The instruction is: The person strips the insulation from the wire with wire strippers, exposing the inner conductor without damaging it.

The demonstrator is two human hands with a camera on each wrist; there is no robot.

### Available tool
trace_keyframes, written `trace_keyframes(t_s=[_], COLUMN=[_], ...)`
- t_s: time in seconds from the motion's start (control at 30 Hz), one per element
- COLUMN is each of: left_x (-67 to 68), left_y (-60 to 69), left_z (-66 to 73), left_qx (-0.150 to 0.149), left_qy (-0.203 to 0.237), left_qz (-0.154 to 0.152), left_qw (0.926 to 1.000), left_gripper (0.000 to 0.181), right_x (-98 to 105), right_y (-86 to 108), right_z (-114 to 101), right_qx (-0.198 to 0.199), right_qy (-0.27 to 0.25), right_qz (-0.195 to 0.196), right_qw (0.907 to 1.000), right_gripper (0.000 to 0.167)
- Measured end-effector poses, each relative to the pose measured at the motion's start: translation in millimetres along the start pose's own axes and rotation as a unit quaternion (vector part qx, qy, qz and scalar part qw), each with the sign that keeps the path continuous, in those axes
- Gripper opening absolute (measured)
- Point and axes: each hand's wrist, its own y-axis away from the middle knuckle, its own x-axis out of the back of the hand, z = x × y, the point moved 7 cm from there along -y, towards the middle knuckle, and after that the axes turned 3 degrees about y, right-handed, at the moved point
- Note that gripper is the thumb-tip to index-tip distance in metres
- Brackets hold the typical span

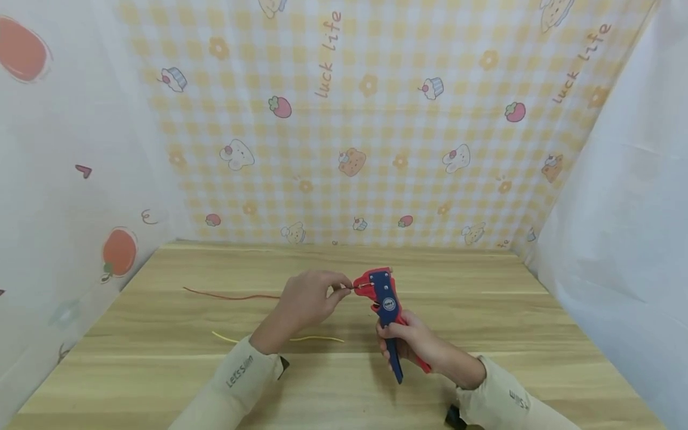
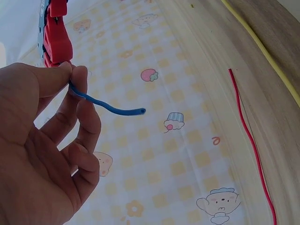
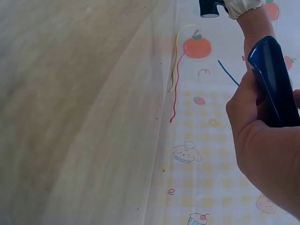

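stripper point(image 1: 384, 295): navy body, red head, one red handle, round pale badge; tilted, over the table point(image 1: 494, 310) | right hand point(image 1: 421, 343): wrapped round its handles | left hand point(image 1: 309, 298): pinching blue wire point(image 2: 122, 112), thin, gently bent, beside the red head | red wire point(image 2: 255, 146), yellow wire point(image 2: 266, 52): on table, left

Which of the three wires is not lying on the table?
The blue wire, pinched in the left grip; the red wire and the yellow wire lie on the table.
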Motion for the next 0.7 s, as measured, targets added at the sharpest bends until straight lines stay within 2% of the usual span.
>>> trace_keyframes(t_s=[0.3,0.47,0.7], left_x=[0.2,-2.2,3.8], left_y=[0.9,3.2,5.6], left_z=[-0.9,-3.3,-5.6], left_qx=[-0.007,-0.007,0.001], left_qy=[0.001,-0.002,-0.001], left_qz=[0.0,-0.003,-0.006], left_qw=[1.0,1.0,1.0], left_gripper=[0.009,0.009,0.01], right_x=[-5.0,-6.7,-6.4], right_y=[0.8,1.7,-0.6], right_z=[-0.2,1.5,-0.1], right_qx=[0.013,0.003,0.005], right_qy=[-0.007,-0.014,-0.014], right_qz=[-0.029,-0.03,-0.025], right_qw=[0.9995,0.9994,0.9996], right_gripper=[0.005,0.006,0.006])
